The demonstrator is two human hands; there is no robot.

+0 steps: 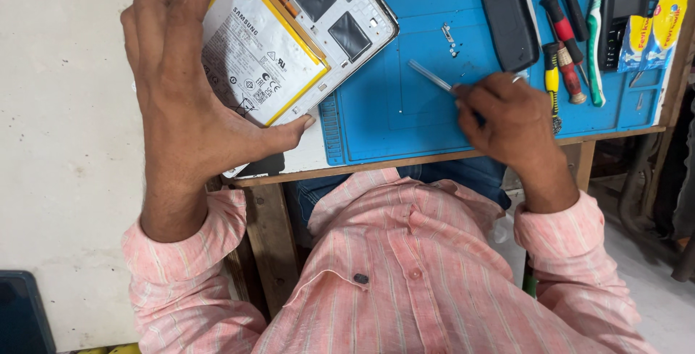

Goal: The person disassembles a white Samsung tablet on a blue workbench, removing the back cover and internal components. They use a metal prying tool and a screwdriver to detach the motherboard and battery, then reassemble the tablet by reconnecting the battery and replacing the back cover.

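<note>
A person's right hand (507, 119) grips a slim metal tool (432, 77), its long axis pointing up-left toward the opened tablet (293, 32). Left hand (184, 100), fingers spread, pins that tablet flat at the surface's (308, 157) left, beside the blue mat (413, 108).

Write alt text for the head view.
A person's left hand presses on an opened tablet showing its battery, while the right hand holds tweezers over a blue work mat. Screwdrivers lie alongside.
</note>
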